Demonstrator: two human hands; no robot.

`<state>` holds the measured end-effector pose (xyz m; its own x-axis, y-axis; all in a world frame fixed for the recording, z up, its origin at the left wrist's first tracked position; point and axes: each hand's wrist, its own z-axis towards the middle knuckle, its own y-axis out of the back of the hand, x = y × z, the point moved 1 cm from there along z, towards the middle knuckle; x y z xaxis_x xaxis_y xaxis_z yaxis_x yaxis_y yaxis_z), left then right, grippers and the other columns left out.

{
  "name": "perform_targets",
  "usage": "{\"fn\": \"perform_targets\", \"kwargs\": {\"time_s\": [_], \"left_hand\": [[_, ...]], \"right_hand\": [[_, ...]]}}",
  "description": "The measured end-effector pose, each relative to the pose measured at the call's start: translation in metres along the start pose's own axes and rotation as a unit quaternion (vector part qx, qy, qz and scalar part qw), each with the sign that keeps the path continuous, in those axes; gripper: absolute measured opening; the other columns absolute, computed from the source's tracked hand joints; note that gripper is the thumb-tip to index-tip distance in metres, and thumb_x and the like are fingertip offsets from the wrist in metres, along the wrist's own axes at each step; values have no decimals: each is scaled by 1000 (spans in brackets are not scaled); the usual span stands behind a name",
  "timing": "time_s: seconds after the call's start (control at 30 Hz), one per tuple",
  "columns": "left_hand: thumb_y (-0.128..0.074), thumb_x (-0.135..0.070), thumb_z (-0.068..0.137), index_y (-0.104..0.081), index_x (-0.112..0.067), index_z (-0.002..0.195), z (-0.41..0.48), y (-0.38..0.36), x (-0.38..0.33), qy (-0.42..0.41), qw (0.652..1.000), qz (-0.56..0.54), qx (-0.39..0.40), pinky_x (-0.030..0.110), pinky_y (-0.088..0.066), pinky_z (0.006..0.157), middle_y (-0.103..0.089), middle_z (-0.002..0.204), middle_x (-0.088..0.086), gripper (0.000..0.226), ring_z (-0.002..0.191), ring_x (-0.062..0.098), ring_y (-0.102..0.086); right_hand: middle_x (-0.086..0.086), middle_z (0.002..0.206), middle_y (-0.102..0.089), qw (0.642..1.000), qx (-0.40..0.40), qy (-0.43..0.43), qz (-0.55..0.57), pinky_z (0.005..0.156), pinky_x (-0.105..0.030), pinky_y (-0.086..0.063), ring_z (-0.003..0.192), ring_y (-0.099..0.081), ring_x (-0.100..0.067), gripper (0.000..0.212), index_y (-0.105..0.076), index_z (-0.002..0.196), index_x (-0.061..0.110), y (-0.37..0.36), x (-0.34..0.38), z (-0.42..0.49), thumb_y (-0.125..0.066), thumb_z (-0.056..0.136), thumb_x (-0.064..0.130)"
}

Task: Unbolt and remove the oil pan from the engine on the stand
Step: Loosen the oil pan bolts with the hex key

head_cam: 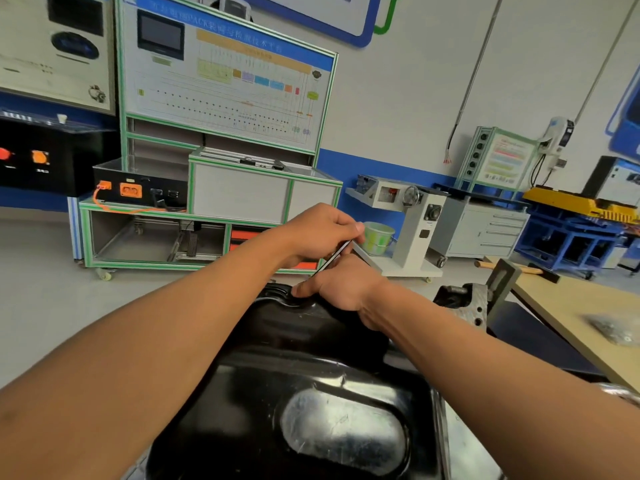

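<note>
Glossy black pressed-steel oil pan (pixel 311 358) is seen lower ctr of frame, w/ slim silver wrench handle (pixel 337 255) set at its far rim. Handle is clutched by left grip (pixel 318 233), its foot by right grip (pixel 343 289). If tilted, the hidden bolt head could be rounded and knuckles struck on the rim.

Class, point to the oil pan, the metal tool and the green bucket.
oil pan (pixel 294 344), head view, dark top surface between the arms.
tool (pixel 337 254), head view, middle of its silver shaft.
bucket (pixel 379 237), head view, its green side wall.
</note>
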<state>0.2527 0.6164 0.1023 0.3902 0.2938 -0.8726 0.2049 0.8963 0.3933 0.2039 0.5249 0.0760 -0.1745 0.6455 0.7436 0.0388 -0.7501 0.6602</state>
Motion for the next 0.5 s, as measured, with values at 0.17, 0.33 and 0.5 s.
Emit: {"fn": "perform_targets", "kwargs": {"time_s": [0.17, 0.33, 0.5], "left_hand": [[-53, -25, 103, -70, -13, 82, -3, 2, -4, 8, 1000, -1, 3, 19, -41, 54, -61, 54, -3, 29, 48, 6, -47], [-48, -18, 104, -64, -10, 83, -17, 31, 2, 36, 989, -126, -70, 22, -44, 54, -63, 58, 1, 27, 58, 14, -48], [-47, -20, 105, -64, -11, 88, -52, 57, 22, 42, 961, -217, -164, 22, -52, 51, -72, 71, 3, 25, 62, 12, -64]], "right_hand": [[5, 86, -67, 1000, 8, -9, -8, 60, -18, -41, 83, -63, -16, 35, -70, 106, 13, 2, 0, -2, -84, 74, 18], [8, 69, -66, 999, 36, -11, 5, 62, -18, -44, 66, -58, -5, 17, -71, 67, 18, 0, -2, 0, -85, 77, 18], [-8, 79, -73, 993, 89, 51, -59, 75, -27, -53, 71, -60, -11, 16, -77, 83, 5, 3, 9, 1, -79, 85, 20]]}}
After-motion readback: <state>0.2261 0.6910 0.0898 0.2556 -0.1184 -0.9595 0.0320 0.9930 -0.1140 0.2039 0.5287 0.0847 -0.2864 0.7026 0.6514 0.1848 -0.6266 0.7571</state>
